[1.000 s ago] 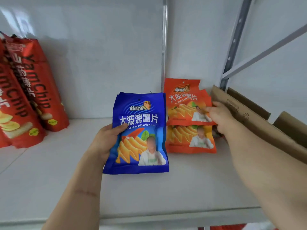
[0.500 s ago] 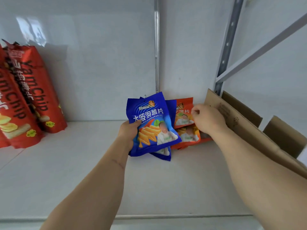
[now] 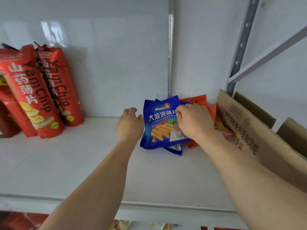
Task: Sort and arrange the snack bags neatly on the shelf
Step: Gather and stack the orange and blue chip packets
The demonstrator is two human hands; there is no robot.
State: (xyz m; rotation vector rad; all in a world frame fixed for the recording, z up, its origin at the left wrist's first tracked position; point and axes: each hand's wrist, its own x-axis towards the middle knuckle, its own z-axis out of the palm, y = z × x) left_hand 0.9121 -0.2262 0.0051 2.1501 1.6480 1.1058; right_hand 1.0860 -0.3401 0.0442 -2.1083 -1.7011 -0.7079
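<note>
Two blue snack bags (image 3: 159,128) lean against the back wall of the white shelf (image 3: 79,163), the front one overlapping the other. Orange snack bags (image 3: 196,100) of the same kind lie behind and to the right of them, mostly covered. My right hand (image 3: 194,122) lies on the front blue bag's upper right part, its curled fingertips pinching it. My left hand (image 3: 129,125) is just left of the blue bags with loosely curled fingers, holding nothing, its thumb at the bag's left edge.
Tall red Yam Chip bags (image 3: 41,97) stand leaning at the shelf's left end. An open cardboard box (image 3: 245,128) occupies the right end, touching the orange bags. A metal upright (image 3: 169,47) runs up the back wall. Lower-shelf packets show below the front edge.
My left hand carried the blue bags back against the wall in front of the orange ones and let go. My right hand moved from the orange bags onto the front blue bag.
</note>
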